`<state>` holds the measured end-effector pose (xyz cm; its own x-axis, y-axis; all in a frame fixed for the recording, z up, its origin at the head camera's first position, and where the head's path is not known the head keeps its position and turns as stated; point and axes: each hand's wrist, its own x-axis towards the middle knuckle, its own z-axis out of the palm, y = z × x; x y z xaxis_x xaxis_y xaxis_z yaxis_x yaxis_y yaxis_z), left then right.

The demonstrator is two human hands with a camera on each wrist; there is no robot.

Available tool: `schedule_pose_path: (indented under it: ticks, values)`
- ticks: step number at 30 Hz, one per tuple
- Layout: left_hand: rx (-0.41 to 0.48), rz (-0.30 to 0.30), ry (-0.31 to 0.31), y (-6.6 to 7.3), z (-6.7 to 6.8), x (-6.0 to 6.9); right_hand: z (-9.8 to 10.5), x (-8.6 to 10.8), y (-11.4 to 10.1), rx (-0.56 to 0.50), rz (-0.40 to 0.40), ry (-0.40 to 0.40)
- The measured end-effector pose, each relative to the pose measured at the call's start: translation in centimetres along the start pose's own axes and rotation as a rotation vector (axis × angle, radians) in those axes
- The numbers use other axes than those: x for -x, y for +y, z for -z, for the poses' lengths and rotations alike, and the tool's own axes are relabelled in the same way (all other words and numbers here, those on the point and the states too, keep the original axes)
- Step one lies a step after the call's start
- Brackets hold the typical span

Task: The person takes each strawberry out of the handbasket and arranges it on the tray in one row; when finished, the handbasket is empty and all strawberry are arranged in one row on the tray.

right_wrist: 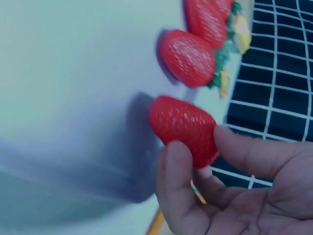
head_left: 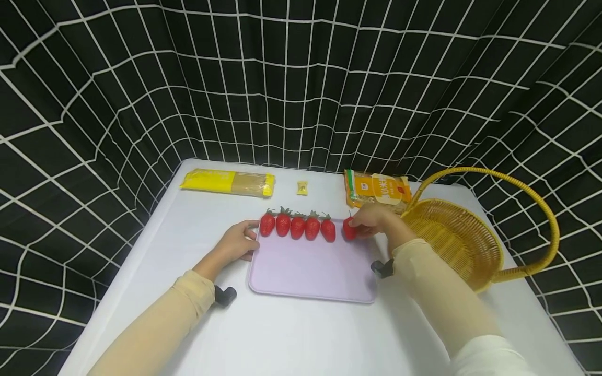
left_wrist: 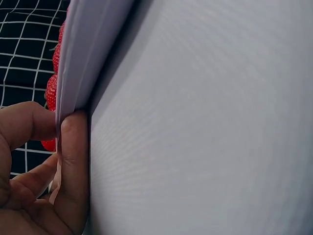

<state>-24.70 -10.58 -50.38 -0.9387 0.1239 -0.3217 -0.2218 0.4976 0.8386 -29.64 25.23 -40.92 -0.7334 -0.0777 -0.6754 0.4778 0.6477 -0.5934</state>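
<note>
A pale lilac tray [head_left: 312, 271] lies on the white table, with several red strawberries [head_left: 297, 227] in a row along its far edge, green leaves pointing away. My left hand [head_left: 233, 242] grips the tray's left rim; in the left wrist view, its thumb and a finger pinch the rim [left_wrist: 73, 63] from both sides. My right hand [head_left: 373, 222] holds one more strawberry [right_wrist: 183, 125] between thumb and fingers over the tray's far right corner. In the right wrist view, a gap separates it from the nearest strawberry [right_wrist: 188, 58] of the row.
A yellow wicker basket [head_left: 484, 248] with a tall handle stands at the right, beside my right forearm. Along the back lie a yellow noodle packet [head_left: 230, 183], a small yellow wrapped piece [head_left: 302, 188] and an orange food bag [head_left: 378, 189]. Black gridded cloth [head_left: 287, 78] surrounds the table.
</note>
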Motion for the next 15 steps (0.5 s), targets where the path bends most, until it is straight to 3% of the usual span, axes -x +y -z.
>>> schedule_pose_path:
  ticks: [5, 15]
  values:
    - [-0.008, 0.005, 0.001, 0.3, 0.3, -0.1, -0.5, -0.7, 0.0, 0.032, 0.001, 0.047]
    - [0.005, 0.003, -0.011, 0.0, 0.1, -0.3, -1.6, -1.6, 0.0, 0.12, 0.02, 0.064]
